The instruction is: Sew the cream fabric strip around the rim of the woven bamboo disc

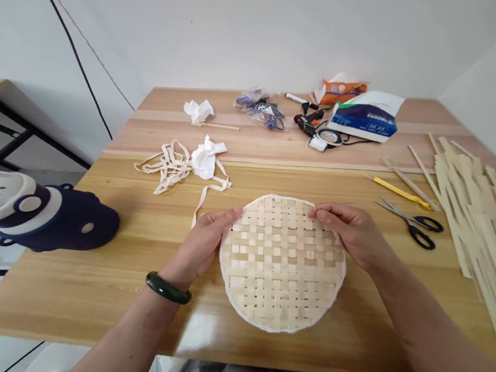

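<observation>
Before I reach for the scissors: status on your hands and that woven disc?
Left hand, right hand on edge of woven bamboo disc. Scissors lying right of right hand.

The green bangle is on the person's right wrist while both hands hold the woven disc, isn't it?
Not quite: the green bangle is on the left wrist, not the right, as the head view shows. The left hand and right hand do both hold the woven disc.

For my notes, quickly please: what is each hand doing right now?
Left hand: holding the woven disc at its edge.
Right hand: holding the disc's edge too.
</observation>
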### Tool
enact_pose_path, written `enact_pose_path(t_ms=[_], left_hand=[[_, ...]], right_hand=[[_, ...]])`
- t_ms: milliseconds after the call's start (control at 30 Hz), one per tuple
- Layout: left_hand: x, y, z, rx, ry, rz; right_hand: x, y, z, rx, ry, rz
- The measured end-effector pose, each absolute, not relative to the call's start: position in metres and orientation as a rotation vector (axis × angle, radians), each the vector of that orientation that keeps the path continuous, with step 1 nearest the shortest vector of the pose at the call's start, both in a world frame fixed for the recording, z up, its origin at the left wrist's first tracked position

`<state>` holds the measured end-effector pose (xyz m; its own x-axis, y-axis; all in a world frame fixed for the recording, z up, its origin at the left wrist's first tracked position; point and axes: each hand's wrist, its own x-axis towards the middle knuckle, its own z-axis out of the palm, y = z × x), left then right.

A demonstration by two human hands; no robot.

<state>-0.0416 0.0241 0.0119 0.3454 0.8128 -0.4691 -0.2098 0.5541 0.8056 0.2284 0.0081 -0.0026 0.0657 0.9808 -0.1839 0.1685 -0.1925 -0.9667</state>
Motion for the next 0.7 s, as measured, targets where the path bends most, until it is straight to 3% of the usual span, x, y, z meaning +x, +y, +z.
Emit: enact_pose_path(t_ms=[300,700], left_hand=[[-0.04,0.027,0.007,0.479,0.92,0.702],[-0.045,0.011,-0.005,0.586,0.903,0.803]], right_hand=[[0.23,0.004,-0.009,-1.503,-1.13,1.168],[0.23,0.004,-0.015,-1.518,-1.018,1.073]])
